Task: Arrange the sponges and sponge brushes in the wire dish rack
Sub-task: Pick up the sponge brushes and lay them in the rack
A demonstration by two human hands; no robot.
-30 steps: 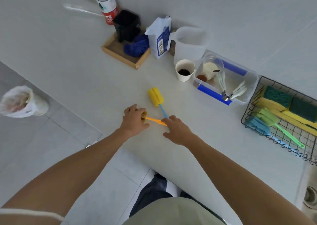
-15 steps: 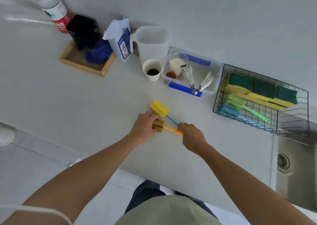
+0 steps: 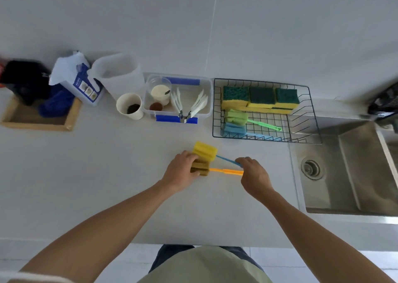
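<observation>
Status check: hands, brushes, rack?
Left hand on brush heads, right hand on handles. Both brushes outside rack. Path clear.

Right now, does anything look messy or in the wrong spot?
Two sponge brushes are outside the rack, on the counter: a yellow one and a darker one, their handles gathered in the right hand. The left hand holds the heads. Nothing looks spilled.

1. Your left hand [image 3: 182, 176] grips the sponge heads of two brushes on the counter [image 3: 86, 175]: the yellow-headed brush [image 3: 204, 151] and the orange-handled brush [image 3: 226, 171].
2. Your right hand [image 3: 254, 175] pinches both handle ends.
3. The wire dish rack [image 3: 310, 101] stands at the counter's back edge beside the sink [image 3: 355, 170], holding three green-topped sponges [image 3: 261, 99], a green brush [image 3: 237, 117] and a blue brush [image 3: 233, 129].
</observation>
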